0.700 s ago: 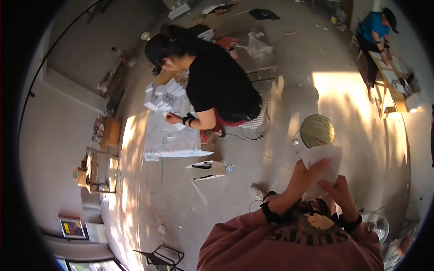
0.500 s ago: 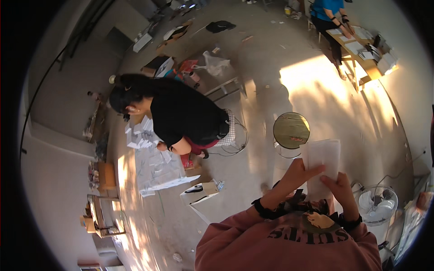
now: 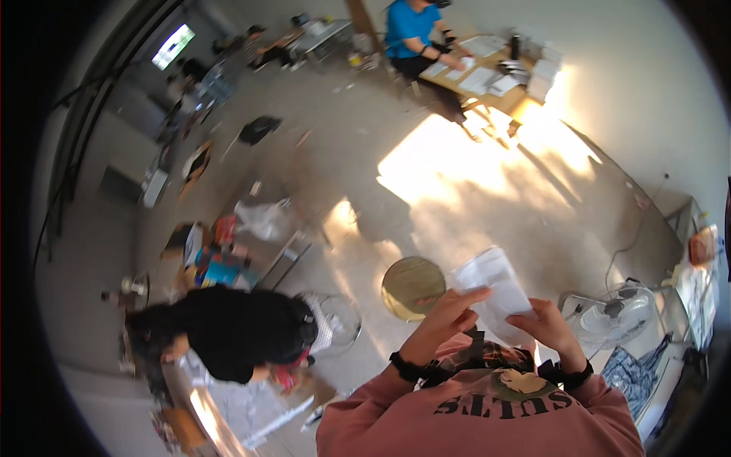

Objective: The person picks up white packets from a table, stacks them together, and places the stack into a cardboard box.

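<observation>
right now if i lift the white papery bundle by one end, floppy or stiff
It may stay fairly stiff, since the white papery bundle's upper end juts out nearly flat. Probably light: it looks thin. Layers could slip, as its upper edge looks stacked.
</observation>
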`<state>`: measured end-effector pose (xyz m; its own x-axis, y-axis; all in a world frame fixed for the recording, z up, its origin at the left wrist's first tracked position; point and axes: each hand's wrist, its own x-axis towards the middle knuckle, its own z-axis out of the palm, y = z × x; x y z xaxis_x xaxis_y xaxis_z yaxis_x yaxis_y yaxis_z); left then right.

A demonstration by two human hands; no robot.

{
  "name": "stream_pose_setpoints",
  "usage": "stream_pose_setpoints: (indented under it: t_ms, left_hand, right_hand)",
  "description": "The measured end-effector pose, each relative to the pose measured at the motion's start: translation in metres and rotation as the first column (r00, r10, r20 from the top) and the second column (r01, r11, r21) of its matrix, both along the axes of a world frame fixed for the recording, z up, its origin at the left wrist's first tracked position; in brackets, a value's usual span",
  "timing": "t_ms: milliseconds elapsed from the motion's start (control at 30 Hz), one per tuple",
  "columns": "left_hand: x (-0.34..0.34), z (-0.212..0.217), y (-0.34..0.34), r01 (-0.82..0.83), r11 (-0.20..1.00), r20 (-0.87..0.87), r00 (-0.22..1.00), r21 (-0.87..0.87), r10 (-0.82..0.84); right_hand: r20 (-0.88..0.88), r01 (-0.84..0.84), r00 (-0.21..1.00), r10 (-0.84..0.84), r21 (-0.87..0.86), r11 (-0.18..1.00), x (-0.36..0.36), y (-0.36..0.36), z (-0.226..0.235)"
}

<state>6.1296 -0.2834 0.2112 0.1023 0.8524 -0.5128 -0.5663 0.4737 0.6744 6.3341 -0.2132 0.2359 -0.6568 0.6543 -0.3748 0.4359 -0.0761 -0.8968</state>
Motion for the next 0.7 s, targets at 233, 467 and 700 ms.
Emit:
stream_pose_setpoints:
  t_ms: [233,467,700]
  left_hand:
    - [-0.025,-0.009,0.100,0.063,0.998,0.297,0.953,0.006,-0.062]
    - [-0.034,-0.016,0.237,0.160,0.946,0.436,0.900,-0.281,-0.023]
    - [-0.043,0.006,0.335,0.121,0.931,0.493,0.867,-0.344,0.070]
  right_hand:
    - [-0.031,0.046,0.999,-0.042,0.107,0.993,-0.013,0.097,0.015]
    - [-0.054,0.150,0.986,-0.157,-0.114,0.982,-0.002,0.206,0.009]
    - [-0.126,-0.004,0.992,-0.014,-0.142,0.990,-0.006,0.325,-0.005]
